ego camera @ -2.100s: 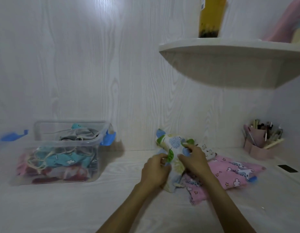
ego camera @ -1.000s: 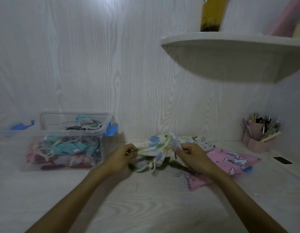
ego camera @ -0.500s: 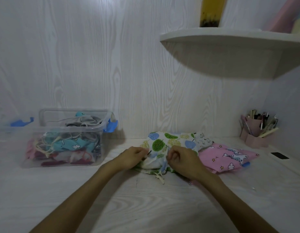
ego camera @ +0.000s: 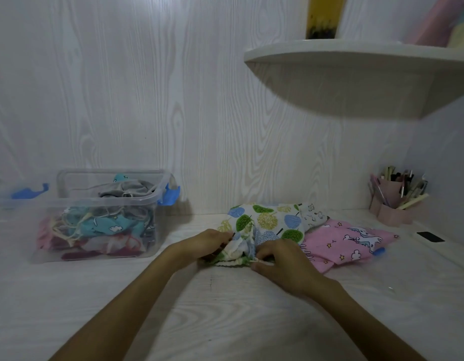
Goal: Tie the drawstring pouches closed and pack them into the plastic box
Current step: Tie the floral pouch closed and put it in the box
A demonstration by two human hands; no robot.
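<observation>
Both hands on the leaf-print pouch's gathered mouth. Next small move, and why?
Probably knot the cord: both the left hand and right hand pinch the leaf-print pouch at its bunched mouth on the desk, and no knot shows yet. The plastic box comes after.

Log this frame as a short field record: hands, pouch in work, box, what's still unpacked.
left hand: grips the gathered near end of the leaf-print pouch
right hand: grip on the same end, pinching its drawstring
pouch in work: lies on the desk, knot state not visible
plastic box: left of the hands, open, holds several pouches
unpacked: pink unicorn pouch and a white print pouch, right of the leaf-print one
pen holder: far right
</observation>
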